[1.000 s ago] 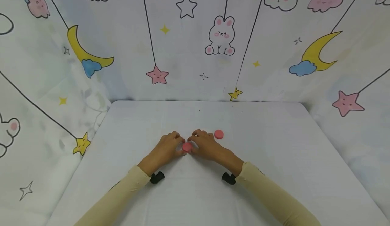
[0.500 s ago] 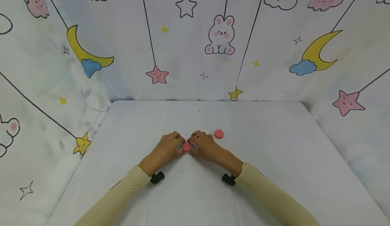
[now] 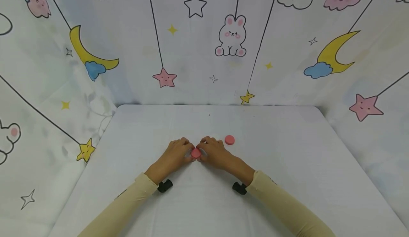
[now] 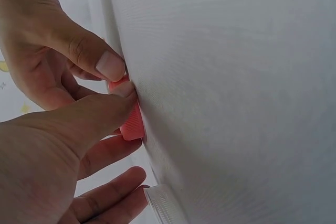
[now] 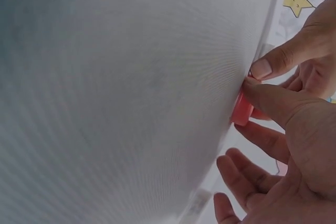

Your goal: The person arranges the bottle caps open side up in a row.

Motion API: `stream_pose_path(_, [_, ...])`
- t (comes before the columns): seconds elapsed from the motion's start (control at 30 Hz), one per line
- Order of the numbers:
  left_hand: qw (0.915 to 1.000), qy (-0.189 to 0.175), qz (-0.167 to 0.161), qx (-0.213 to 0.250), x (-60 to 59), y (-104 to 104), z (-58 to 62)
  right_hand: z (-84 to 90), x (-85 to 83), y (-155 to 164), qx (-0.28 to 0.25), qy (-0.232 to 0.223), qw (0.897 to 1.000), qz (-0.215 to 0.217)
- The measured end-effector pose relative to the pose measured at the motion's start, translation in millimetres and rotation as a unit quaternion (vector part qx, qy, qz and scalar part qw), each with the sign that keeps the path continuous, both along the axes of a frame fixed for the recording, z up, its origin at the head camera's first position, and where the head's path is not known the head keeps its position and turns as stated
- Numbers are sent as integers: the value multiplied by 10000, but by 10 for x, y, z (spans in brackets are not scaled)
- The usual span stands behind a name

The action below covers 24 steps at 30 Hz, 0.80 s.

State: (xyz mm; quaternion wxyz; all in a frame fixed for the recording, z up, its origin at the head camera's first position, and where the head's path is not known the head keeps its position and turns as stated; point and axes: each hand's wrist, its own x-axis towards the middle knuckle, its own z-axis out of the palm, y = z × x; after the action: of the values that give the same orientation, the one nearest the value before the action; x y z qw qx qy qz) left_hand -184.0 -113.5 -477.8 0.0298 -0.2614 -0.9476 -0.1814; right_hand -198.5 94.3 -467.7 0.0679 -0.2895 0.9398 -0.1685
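Observation:
Near the middle of the table, a red bottle cap [image 3: 196, 154] with a ridged side sits between the two hands. My left hand [image 3: 175, 154] pinches it from the left and my right hand [image 3: 217, 154] from the right. Both thumbs meet at the near side, and the index fingers curve round the far side. In the left wrist view the ridged wall of the red cap [image 4: 133, 124] shows below the thumb. A white ridged cap [image 4: 165, 205] stands by the left hand's lower fingertips. The right hand's other fingers are loosely bent, apart from the red cap [image 5: 241, 111].
A second red cap [image 3: 229, 140] lies flat just beyond the right hand. The white-covered table [image 3: 204, 201] ends at a patterned cloth backdrop [image 3: 198, 52]. Black wrist devices [image 3: 165, 186] sit under both sleeves. A blurred pale object [image 5: 197, 205] shows low in the right wrist view.
The thumbs have drawn slightly closer together at the near edge of the held cap. The arms and the second red cap stay in place.

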Motion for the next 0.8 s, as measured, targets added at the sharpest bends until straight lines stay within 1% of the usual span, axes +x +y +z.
stream_pose_path(0.33, [9999,93,-44,23,6,-6,-7,19,6,-12,9,108,9999,76])
stream_pose_path(0.4, [10000,58,-27,-4,7,-9,5,32,3,-11,-29,118,9999,76])
stream_pose_path(0.53, [10000,-20,24,-52,13,-22,38,74,-9,-16,-136,110,9998,-43])
stream_pose_path(0.73, [9998,96,161,-69,10,-36,75,145,-21,-34,-440,27,9986,-307])
stream_pose_path(0.8, [9998,86,192,-34,6,-39,78,151,-23,-41,-543,-16,9977,-394])
